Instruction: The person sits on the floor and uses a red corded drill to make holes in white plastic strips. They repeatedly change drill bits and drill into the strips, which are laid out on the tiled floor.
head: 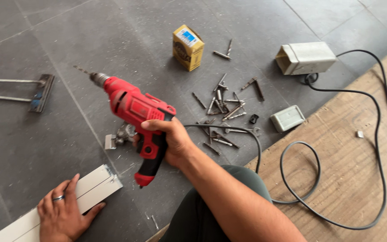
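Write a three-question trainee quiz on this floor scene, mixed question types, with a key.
1. True or false: the right hand grips the red drill by its handle.
2. What does the left hand press on? A) yellow box B) white strip C) black cord
3. Fill in: the loose drill bits lie between the drill and the small grey ____.

Key:
1. True
2. B
3. box
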